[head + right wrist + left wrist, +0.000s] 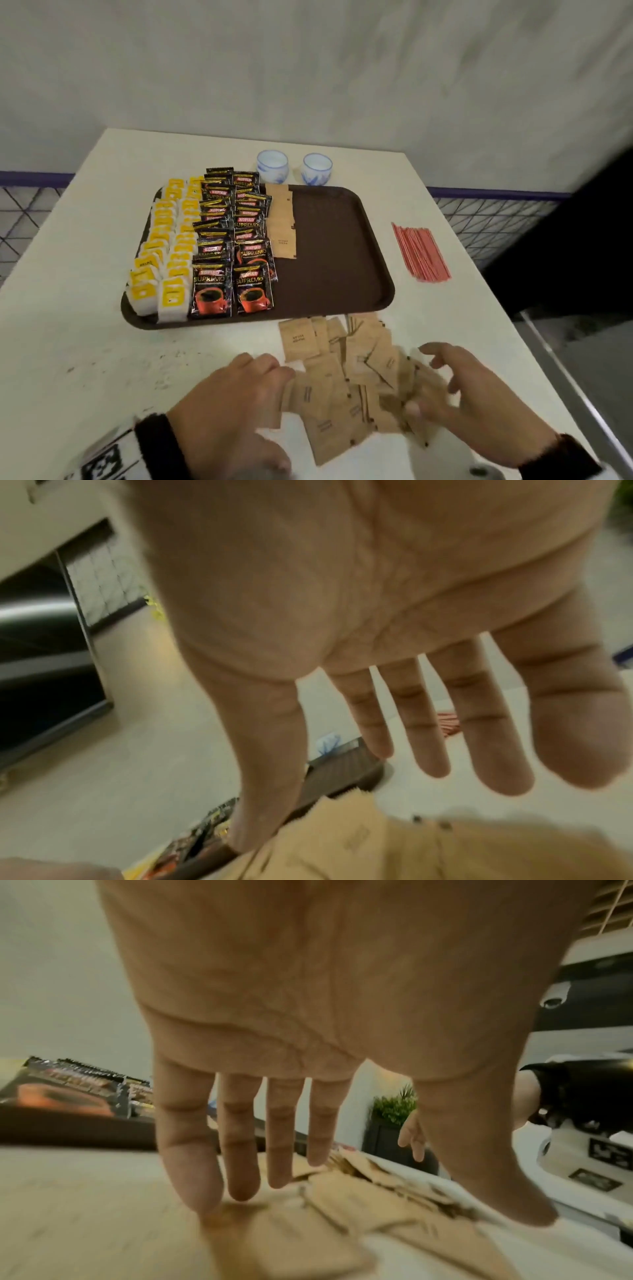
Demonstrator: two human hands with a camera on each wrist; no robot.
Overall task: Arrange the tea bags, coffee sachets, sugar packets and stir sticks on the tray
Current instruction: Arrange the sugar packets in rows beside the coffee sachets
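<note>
Your left hand [236, 404] and right hand [479, 401] are hovering over a loose heap of sugar packets [346, 383] on the near side of the white table [78, 342]. Both hands are showing straight, slightly spread fingers in the wrist views, gripping nothing; the left fingertips [202, 1196] are touching the heap's left edge, and the right thumb tip is resting on its paper. The packets are flat, matte brown kraft-paper rectangles with small dark print, too blurred to read.

Just beyond them a dark brown, pebbled plastic tray [335, 246] with rounded corners is lying flat. Along its left side two rows of white tea bags [164, 253] with yellow tags are standing overlapped; beside them glossy black coffee sachets [233, 240] reading "KOPIKO SUPREMO", each picturing a red cup, are forming two rows. One column of brown sugar packets [281, 222] is lying just right of those.

To the tray's right, thin red stir sticks [421, 253] are lying bundled on the table. Two white cups [294, 168] with blue patterns are standing at the tray's far edge.
</note>
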